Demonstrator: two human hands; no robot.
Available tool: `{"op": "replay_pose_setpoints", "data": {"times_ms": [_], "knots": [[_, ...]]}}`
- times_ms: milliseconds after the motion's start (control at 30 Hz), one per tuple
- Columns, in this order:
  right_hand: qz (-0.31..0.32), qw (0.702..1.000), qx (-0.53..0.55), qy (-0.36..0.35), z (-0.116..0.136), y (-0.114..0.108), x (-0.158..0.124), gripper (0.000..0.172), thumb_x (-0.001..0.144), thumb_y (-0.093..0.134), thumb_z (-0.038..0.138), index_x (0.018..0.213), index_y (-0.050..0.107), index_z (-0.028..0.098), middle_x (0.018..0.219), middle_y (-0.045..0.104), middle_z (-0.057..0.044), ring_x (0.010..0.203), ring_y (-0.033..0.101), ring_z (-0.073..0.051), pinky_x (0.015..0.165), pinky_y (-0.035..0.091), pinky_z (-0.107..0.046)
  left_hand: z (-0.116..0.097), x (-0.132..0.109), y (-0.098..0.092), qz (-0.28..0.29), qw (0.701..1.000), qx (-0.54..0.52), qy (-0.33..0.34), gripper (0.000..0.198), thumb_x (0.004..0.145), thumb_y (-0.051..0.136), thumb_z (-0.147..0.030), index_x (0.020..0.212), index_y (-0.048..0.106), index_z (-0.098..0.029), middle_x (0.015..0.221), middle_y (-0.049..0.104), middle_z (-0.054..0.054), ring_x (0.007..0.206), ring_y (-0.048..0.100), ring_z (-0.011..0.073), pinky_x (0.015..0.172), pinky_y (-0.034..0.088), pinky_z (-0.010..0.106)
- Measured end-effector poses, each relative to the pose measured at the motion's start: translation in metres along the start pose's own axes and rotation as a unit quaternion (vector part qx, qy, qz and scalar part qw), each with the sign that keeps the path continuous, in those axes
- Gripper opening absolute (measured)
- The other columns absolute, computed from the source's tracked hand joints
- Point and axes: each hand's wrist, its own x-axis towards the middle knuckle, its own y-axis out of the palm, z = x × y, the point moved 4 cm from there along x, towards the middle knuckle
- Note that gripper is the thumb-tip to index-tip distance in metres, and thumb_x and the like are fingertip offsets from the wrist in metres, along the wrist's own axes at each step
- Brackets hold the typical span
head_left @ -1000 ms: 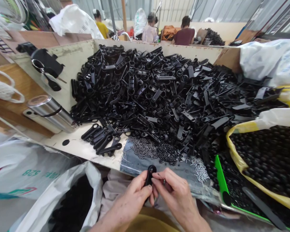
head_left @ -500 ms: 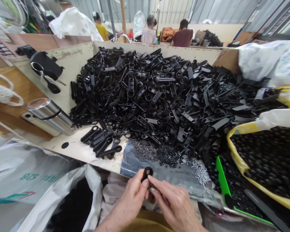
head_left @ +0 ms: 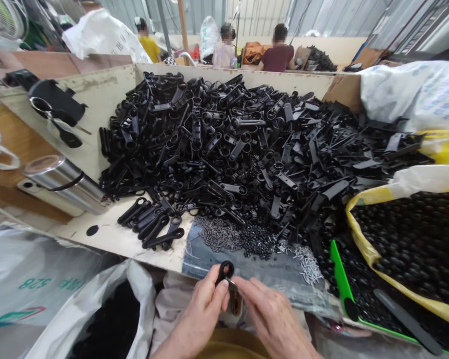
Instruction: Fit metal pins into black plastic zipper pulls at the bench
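My left hand (head_left: 200,311) is closed around a black plastic handle part with a ring-shaped end (head_left: 226,269), held up in front of the table edge. Its lower portion is hidden by my fingers. Against the part, the fingers of my right hand (head_left: 269,311) pinch a small silvery metal pin (head_left: 231,282), mostly covered. Just beyond my hands, on a grey sheet (head_left: 209,259), lie small grey springs (head_left: 219,232), tiny black pieces (head_left: 257,242) and a heap of silvery pins (head_left: 310,264).
A big pile of black plastic parts (head_left: 209,134) fills the table. Several handle parts (head_left: 153,227) lie left of the sheet, near a steel flask (head_left: 65,179). Sacks stand either side: a white sack (head_left: 140,284) and a yellow-edged sack (head_left: 362,244). Three people sit at the back.
My right fingers have drawn back slightly from the ring, so its opening and the silvery pin show more clearly. The whole view has shifted a little.
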Motion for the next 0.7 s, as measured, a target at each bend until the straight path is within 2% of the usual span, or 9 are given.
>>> {"op": "replay_pose_setpoints", "data": {"times_ms": [133, 400, 533, 700], "knots": [[-0.002, 1.0, -0.016, -0.001, 0.0003, 0.0011, 0.0013, 0.04, 0.102, 0.037, 0.009, 0.131, 0.062, 0.02, 0.089, 0.072, -0.006, 0.071, 0.074, -0.02, 0.061, 0.056, -0.026, 0.0025, 0.0005, -0.0009, -0.009, 1.0, -0.007, -0.004, 0.039, 0.09, 0.068, -0.053, 0.115, 0.071, -0.024, 0.074, 0.061, 0.0, 0.077, 0.054, 0.0187, 0.079, 0.044, 0.027], [0.009, 0.99, -0.141, -0.022, 0.001, 0.0034, 0.0038, 0.048, 0.091, 0.041, 0.001, 0.129, 0.064, 0.018, 0.084, 0.07, -0.005, 0.06, 0.072, -0.019, 0.053, 0.05, -0.027, 0.0004, 0.0052, 0.0027, -0.01, 0.999, 0.034, 0.01, 0.038, 0.092, 0.063, -0.054, 0.112, 0.07, -0.022, 0.071, 0.06, 0.0, 0.074, 0.053, 0.0189, 0.073, 0.044, 0.028], [0.023, 0.993, -0.111, -0.01, 0.0039, 0.0024, 0.0044, 0.047, 0.092, 0.039, 0.002, 0.129, 0.064, 0.018, 0.086, 0.071, -0.005, 0.062, 0.072, -0.019, 0.056, 0.052, -0.027, 0.0014, 0.0055, 0.0029, -0.004, 0.998, 0.057, 0.013, 0.042, 0.095, 0.058, -0.055, 0.12, 0.067, -0.024, 0.073, 0.061, 0.0, 0.076, 0.054, 0.0204, 0.075, 0.045, 0.03], [0.005, 0.999, -0.042, -0.004, 0.0043, 0.0017, 0.0035, 0.042, 0.098, 0.038, 0.006, 0.13, 0.062, 0.018, 0.088, 0.072, -0.006, 0.068, 0.072, -0.018, 0.061, 0.055, -0.026, 0.0081, 0.0065, 0.0022, 0.026, 0.996, 0.085, 0.003, 0.046, 0.1, 0.047, -0.057, 0.127, 0.064, -0.024, 0.075, 0.061, 0.0, 0.076, 0.054, 0.0198, 0.079, 0.044, 0.031]]}}
